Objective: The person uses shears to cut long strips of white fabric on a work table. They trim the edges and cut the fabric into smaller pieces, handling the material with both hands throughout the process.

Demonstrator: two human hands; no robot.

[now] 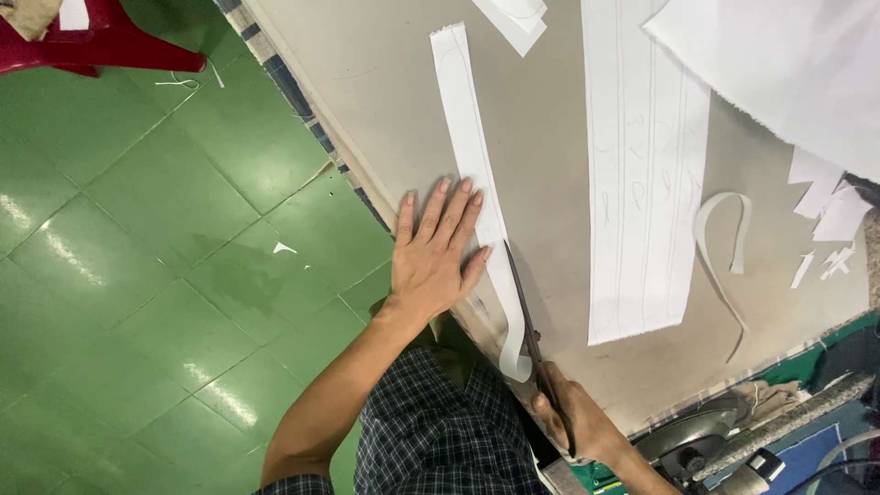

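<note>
Head view looks down on a grey-beige surface whose near-left edge carries a checked fabric border. One left hand lies flat with its fingers spread open, pressing a long narrow white strip against the surface close to that edge. One right hand at the near edge has its fingers closed around the handles of a single pair of dark scissors, whose blades run along the strip's right side just beside the left hand; whether the blades are parted is hard to tell from here. The strip's cut end curls off in a loop at the near edge.

Counted toward the middle and right: one wide white sheet bearing faint pencilled lines, one curved white offcut beside it, one large white cloth over the far-right corner, and about five small white scraps near the right edge. Two overlapping white pieces sit at the far edge.

Off the surface, a green tiled floor holds one red plastic stool and a few white bits. One grey metal iron-like tool sits past the near-right corner.
</note>
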